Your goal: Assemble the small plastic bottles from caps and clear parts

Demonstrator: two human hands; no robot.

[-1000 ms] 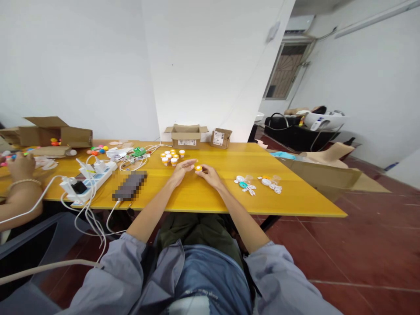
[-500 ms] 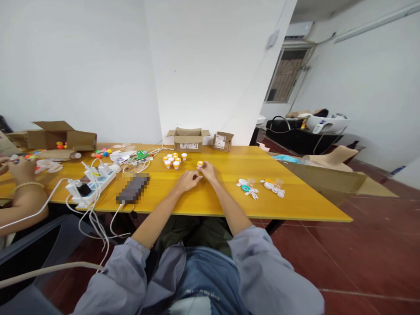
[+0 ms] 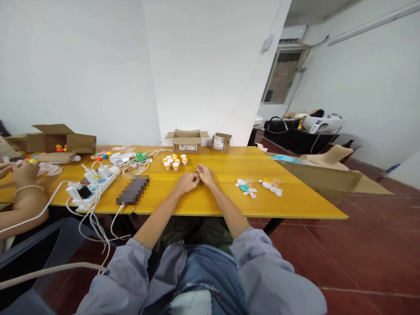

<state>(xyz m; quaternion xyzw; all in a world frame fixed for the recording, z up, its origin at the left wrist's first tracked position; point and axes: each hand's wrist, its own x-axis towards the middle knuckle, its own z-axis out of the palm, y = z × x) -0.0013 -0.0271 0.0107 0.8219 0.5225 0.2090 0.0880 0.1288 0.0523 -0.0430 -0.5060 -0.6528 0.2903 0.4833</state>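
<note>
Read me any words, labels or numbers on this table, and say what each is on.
White label on the open cardboard box: print too small to read.
Sticker on the smaller cardboard box: also too small to read.
No other readable text shows.

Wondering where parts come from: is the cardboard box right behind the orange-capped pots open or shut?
Open: the cardboard box has its top flaps spread outward.

Yellow table (image 3: pixel 210 199), orange & white pots (image 3: pixel 173 162), brown cardboard box (image 3: pixel 186 140), white pwr strip (image 3: pixel 93 186), dark-red floor (image 3: pixel 361 245)
</note>
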